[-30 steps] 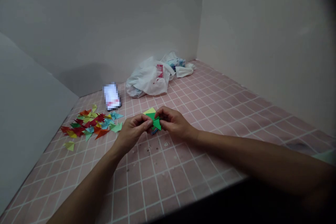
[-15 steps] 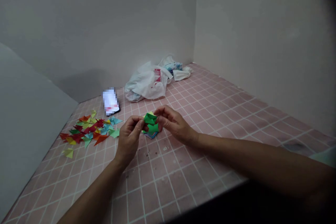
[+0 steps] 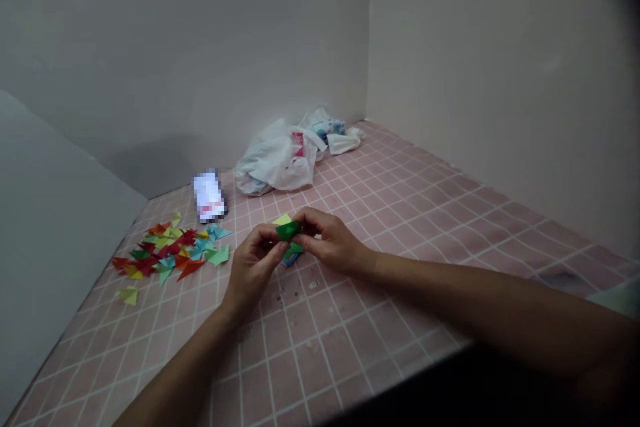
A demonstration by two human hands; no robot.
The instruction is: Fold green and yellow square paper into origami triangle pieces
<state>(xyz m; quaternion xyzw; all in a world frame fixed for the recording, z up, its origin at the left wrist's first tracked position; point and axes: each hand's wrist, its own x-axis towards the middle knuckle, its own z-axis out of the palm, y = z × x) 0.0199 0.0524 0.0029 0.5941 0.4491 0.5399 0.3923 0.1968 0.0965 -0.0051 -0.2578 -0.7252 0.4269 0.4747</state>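
Note:
A small dark green folded paper (image 3: 287, 231) is held up between my two hands. My left hand (image 3: 254, 259) pinches its left side between thumb and fingers. With thumb and forefinger closed, my right hand (image 3: 334, 240) grips the right side. Underneath and behind lies a stack of coloured paper squares (image 3: 294, 252), green on top with yellow at the back and blue at the front edge; my hands hide much of it. To the left of my left hand spreads a pile of folded paper figures (image 3: 170, 250) in red, orange, yellow, green and blue.
A lit phone (image 3: 209, 195), its screen blurred, is behind the pile. Crumpled white plastic bags (image 3: 280, 157) rest against the back wall. Pink tiled covering (image 3: 400, 193) spans the surface, bounded by walls at the back and right, with a front edge near my right forearm.
My right hand has closed in on the green paper, its fingers now pinching the right side. The paper has tilted and sits slightly lower.

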